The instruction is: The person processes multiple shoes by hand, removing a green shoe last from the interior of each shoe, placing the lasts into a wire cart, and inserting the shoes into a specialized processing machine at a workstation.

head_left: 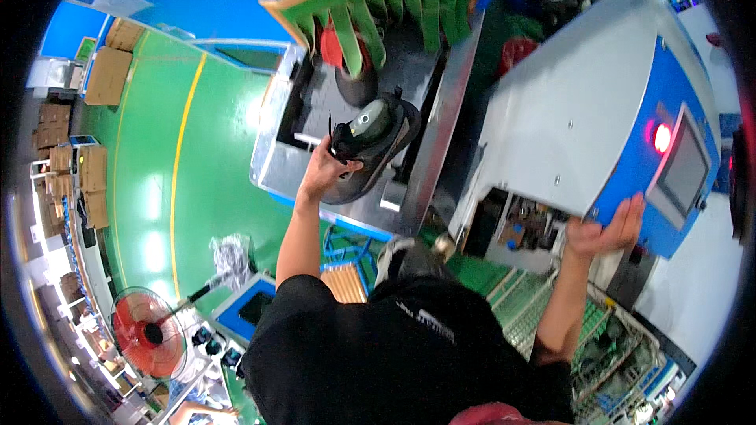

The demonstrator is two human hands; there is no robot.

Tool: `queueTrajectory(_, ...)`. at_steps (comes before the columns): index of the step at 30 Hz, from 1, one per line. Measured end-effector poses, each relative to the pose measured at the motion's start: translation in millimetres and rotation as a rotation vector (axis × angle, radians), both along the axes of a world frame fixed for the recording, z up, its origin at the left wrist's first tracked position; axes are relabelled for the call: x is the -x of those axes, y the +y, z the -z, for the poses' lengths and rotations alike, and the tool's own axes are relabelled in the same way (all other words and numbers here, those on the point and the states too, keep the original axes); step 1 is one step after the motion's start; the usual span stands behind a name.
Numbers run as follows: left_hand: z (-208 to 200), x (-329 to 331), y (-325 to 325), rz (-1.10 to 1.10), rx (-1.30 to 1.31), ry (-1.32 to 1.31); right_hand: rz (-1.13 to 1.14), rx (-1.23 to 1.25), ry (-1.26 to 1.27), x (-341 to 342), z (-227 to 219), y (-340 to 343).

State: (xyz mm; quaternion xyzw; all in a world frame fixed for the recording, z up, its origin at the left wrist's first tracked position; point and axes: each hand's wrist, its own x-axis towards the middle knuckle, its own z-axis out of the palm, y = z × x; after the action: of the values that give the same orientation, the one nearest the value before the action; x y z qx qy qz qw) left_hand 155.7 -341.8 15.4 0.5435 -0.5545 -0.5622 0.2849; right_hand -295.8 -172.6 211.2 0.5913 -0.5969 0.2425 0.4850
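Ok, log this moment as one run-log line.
left hand: grips black shoe at conveyor mouth | right hand: rests on blue-and-white machine corner | green strip curtain: above shoe

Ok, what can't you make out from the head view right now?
- Left hand fingers: hidden behind the black shoe they grip.
- Tunnel interior: screened by green strip curtain.
- Machine touchscreen: too oblique to tell its content.
- Right hand palm: pressed on the blue panel edge, unseen.

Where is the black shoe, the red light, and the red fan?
black shoe [370, 149], head view, on its upper side.
red light [662, 138], head view, on the glowing middle.
red fan [148, 333], head view, on the grille's hub.
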Motion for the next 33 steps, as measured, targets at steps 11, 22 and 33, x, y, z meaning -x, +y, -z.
queueTrajectory(11, 35, -32, 103, -0.043, 0.248, -0.565, -0.089, 0.139, -0.073, -20, -12, -9)
queueTrajectory(22, 28, 18, 105, -0.569, 0.199, -0.37, -0.099, 0.105, -0.146, -20, -11, -3)
queueTrajectory(33, 55, 2, 120, -0.5, 0.223, 0.046, -0.034, 0.104, -0.122, -24, -11, -1)
